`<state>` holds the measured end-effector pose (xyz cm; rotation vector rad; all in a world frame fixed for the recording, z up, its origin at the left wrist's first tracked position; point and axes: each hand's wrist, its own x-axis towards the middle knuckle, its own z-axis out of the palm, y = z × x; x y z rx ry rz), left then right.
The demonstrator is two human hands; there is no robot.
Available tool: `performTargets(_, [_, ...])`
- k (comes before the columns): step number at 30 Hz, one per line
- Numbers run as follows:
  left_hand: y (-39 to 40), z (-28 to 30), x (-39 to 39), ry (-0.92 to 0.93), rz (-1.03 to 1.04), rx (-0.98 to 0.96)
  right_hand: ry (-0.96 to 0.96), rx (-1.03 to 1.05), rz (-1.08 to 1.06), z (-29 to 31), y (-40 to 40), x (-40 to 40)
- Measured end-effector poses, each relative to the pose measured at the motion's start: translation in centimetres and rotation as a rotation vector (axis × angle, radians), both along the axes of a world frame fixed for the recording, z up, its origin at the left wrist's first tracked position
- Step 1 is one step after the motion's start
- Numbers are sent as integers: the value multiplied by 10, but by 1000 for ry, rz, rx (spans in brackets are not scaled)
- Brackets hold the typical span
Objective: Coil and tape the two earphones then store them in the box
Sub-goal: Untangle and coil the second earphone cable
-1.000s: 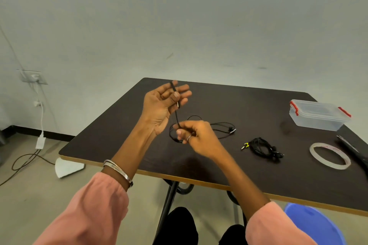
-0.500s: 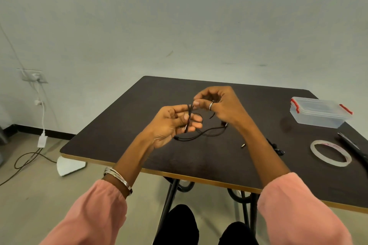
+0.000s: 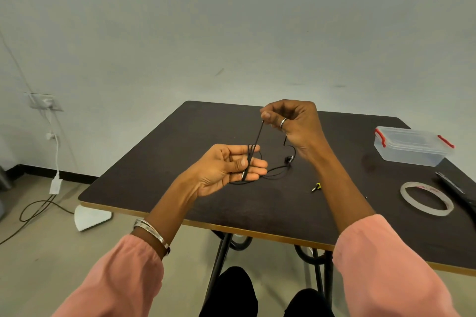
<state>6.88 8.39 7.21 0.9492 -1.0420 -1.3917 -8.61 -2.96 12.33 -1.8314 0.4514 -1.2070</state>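
My left hand (image 3: 226,168) is raised over the dark table (image 3: 159,162), fingers held out straight, thumb pressing the black earphone cable (image 3: 253,152) and its plug against them. The cable runs up taut to my right hand (image 3: 293,123), which pinches it higher up and further back. The rest of the cable hangs down, with an earbud (image 3: 289,159) dangling near the tabletop. Only the yellow-tipped plug (image 3: 316,187) of the second earphone shows; my right forearm hides the rest. A clear lidded box (image 3: 412,145) with red latches stands at the right.
A roll of clear tape (image 3: 426,198) lies flat at the right, with a dark scissors-like tool (image 3: 456,192) beside it near the table's right edge. Wall socket, charger and cables are on the floor at the left. My knees are under the table's front edge.
My right hand has risen and moved back, pulling the cable taut from my left hand. The left hand has dropped slightly with several turns of cable across its fingers.
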Motion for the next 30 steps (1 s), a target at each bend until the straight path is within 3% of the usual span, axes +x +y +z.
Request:
performTargets(6, [3, 4, 2, -160, -79, -37, 32, 5, -10, -5, -4, 2])
performTargets(11, [6, 12, -3, -49, -136, -103, 18, 86, -31, -23, -3, 7])
performTargets(15, [1, 19, -3, 107, -38, -166, 130, 118, -20, -58, 8, 12])
performTargets(19, [-10, 20, 4, 193, 219, -215, 373, 60, 109, -85, 33, 13])
performTargets(24, [-16, 6, 13, -61, 482, -203, 645, -164, 153, -73, 55, 1])
performTargets(27, [-15, -5, 12, -138, 448, -165, 621, -335, 86, -53, 51, -4])
performTargets(30, [-10, -9, 7, -168, 349, -138, 531, -352, -5, -35, 39, -10])
